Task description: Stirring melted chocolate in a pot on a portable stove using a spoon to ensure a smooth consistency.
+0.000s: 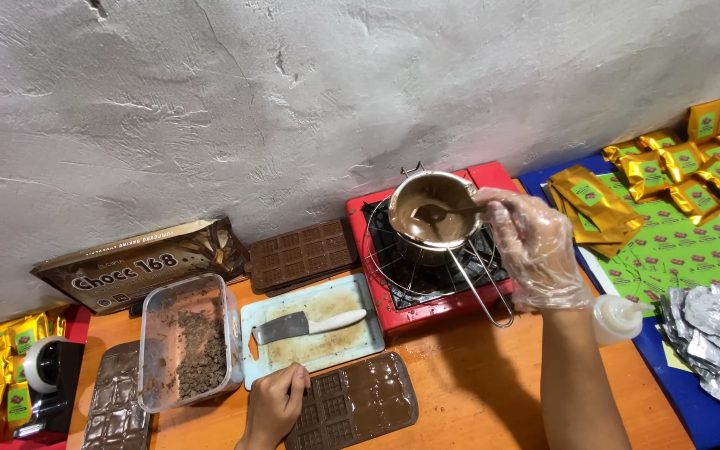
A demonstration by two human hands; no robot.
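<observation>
Bare orange table (460,375) (lower middle) between mould (352,404) and stove (427,250).

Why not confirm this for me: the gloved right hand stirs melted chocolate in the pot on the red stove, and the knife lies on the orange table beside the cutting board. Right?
One detail is wrong. In the head view the knife lies on the white cutting board, not on the table. The gloved right hand does stir melted chocolate in the pot on the red stove.

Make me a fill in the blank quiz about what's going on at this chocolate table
1. The right hand wears a clear plastic ____.
2. The pot of melted chocolate sits on a ____ stove.
3. A ____ with a white handle lies on the cutting board.
4. The bare left hand touches a chocolate ____.

Missing: glove; red; knife; mould
</observation>
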